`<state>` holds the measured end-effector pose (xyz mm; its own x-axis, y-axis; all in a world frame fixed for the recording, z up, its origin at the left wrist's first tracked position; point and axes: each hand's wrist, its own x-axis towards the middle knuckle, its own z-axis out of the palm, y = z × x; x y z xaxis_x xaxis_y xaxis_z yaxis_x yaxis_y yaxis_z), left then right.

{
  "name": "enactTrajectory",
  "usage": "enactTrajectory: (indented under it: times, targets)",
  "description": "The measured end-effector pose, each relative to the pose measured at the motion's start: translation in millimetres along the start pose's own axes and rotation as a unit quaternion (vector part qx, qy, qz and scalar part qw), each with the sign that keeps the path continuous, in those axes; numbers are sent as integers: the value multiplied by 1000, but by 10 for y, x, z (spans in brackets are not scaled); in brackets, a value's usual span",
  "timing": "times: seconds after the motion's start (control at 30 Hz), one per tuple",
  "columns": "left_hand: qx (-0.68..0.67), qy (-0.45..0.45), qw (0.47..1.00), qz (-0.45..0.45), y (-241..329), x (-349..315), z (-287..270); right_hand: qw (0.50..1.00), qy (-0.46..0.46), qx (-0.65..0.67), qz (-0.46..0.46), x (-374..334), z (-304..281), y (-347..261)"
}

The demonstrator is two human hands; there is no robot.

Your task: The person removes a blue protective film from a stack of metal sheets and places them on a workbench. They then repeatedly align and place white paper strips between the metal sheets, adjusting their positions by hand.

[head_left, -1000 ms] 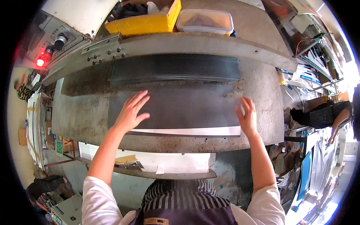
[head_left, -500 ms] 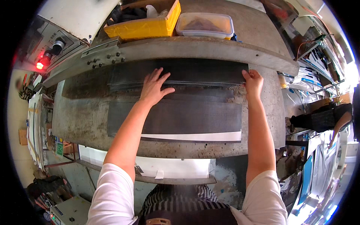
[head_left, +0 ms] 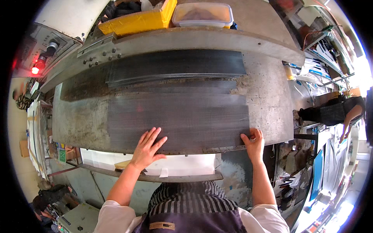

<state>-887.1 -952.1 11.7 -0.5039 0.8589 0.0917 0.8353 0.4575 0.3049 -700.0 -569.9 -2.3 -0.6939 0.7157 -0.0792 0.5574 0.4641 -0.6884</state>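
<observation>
Two groups of dark grey rectangular sheets lie on a worn metal table. The near dark sheet (head_left: 194,120) reaches almost to the table's front edge. My left hand (head_left: 147,147) rests on its front edge, fingers spread and flat. At the sheet's right edge, my right hand (head_left: 254,143) is closed in a pinch, thumb and fingers on the border. Farther back, a stack of dark sheets (head_left: 175,64) lies along a metal bar, with several layered edges showing; neither hand touches it.
The metal bar (head_left: 186,35) crosses behind the stack. Beyond it stand a yellow box (head_left: 140,21) and a clear plastic tub (head_left: 203,15). A control panel with a lit red lamp (head_left: 35,70) is at far left. Another person (head_left: 334,110) is at the right.
Both hands have moved from the far stack toward the table's front edge. The white strip visible on the near sheet before is now covered by dark sheet.
</observation>
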Motion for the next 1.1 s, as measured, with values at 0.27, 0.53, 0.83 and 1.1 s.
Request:
enactTrajectory:
  times: [0.27, 0.53, 0.83, 1.1]
  targets:
    - [-4, 49, 999, 3, 254, 53, 179, 969, -12, -65, -237, 1160, 227, -464]
    - [-102, 109, 988, -40, 694, 92, 255, 975, -21, -130, -178, 1962, 676, -525]
    - [-172, 151, 970, -76, 795, 84, 185, 982, -96, 43, -157, 2016, 509, -545]
    - [-686, -48, 702, -186, 567, 490, 82, 901, -263, 284, -196, 411, -423, -1271]
